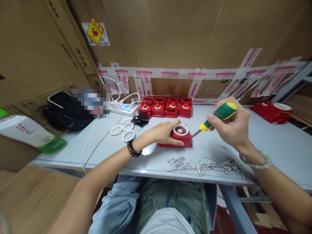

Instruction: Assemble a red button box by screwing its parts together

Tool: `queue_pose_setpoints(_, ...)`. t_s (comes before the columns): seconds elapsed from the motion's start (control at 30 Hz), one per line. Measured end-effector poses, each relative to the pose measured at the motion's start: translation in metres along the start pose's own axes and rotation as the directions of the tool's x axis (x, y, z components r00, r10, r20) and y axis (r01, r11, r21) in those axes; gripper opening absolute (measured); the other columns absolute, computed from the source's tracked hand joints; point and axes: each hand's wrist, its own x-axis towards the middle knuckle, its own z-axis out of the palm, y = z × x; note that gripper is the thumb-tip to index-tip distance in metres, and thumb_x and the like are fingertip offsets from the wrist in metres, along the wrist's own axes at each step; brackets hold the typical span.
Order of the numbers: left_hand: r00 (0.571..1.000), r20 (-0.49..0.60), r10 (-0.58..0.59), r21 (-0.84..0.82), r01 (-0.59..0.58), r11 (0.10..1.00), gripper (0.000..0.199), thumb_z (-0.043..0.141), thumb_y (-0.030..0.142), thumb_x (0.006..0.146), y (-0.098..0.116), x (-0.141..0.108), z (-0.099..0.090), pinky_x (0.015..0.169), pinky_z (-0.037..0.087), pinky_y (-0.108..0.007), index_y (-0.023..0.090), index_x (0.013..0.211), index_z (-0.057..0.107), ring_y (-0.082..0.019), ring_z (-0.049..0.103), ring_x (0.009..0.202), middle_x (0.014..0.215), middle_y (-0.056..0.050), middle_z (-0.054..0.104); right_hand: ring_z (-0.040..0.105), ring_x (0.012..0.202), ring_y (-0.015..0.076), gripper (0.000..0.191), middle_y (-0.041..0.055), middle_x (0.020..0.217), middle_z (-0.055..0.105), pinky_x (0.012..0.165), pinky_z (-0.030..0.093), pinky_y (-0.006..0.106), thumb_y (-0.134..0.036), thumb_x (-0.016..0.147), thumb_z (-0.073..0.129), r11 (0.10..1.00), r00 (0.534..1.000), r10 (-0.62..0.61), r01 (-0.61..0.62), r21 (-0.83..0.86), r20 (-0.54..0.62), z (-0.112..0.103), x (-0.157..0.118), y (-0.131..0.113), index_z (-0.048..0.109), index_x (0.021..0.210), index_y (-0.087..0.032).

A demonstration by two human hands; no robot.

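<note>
My right hand (229,126) grips a screwdriver (218,115) with a green and yellow handle. Its metal shaft slants down to the left, and the tip meets the right side of a red box (175,143). On top of that box is a white ring (181,129) around a dark round face. My left hand (168,132) is wrapped around the left side of the box, thumb along the near face, steadying it on the table. Below the box lies a pile of screws (179,162), beside several thin metal rods with cords (219,165).
Several red boxes (159,107) stand in a row at the back, near a white power strip (124,108). Loose white rings (128,136) lie left of my wrist. More red parts (273,112) sit far right. A bottle (31,133) and a phone (59,99) are at left.
</note>
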Motion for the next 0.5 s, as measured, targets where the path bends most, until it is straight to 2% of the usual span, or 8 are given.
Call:
queue_pose_setpoints(0.1, 1.000, -0.008, 0.010, -0.015, -0.010, 1.000, 0.065, 0.068, 0.063, 0.075, -0.001, 0.000, 0.000, 0.078, 0.048, -0.037, 0.022, 0.120, 0.046, -0.028, 0.064, 0.095, 0.108, -0.010, 0.066, 0.048, 0.046, 0.0110, 0.024, -0.0053, 0.063, 0.051, 0.040, 0.037, 0.029, -0.023, 0.070, 0.073, 0.998, 0.999, -0.040, 0.041, -0.038, 0.008, -0.001, -0.001, -0.004, 0.051, 0.079, -0.025)
queue_pose_setpoints(0.33, 1.000, 0.008, -0.002, -0.009, 0.002, 1.000, 0.066, 0.068, 0.064, 0.075, 0.000, 0.000, 0.000, 0.077, 0.047, -0.036, 0.022, 0.120, 0.045, -0.028, 0.064, 0.094, 0.108, -0.010, 0.066, 0.048, 0.048, 0.0100, 0.026, -0.0059, 0.063, 0.051, 0.042, 0.036, 0.027, -0.019, 0.067, 0.073, 1.000, 0.998, 0.027, -0.026, -0.014, 0.061, 0.000, 0.003, -0.010, 0.050, 0.078, -0.023)
queue_pose_setpoints(0.5, 1.000, 0.005, 0.009, 0.000, -0.009, 1.000, 0.066, 0.068, 0.064, 0.075, -0.001, 0.001, 0.000, 0.078, 0.047, -0.036, 0.022, 0.120, 0.045, -0.029, 0.064, 0.096, 0.110, -0.011, 0.066, 0.047, 0.051, 0.0096, 0.023, -0.0058, 0.062, 0.049, 0.045, 0.036, 0.026, -0.017, 0.067, 0.072, 1.000, 0.995, -0.005, 0.008, -0.024, 0.098, 0.003, 0.006, -0.016, 0.050, 0.073, -0.022)
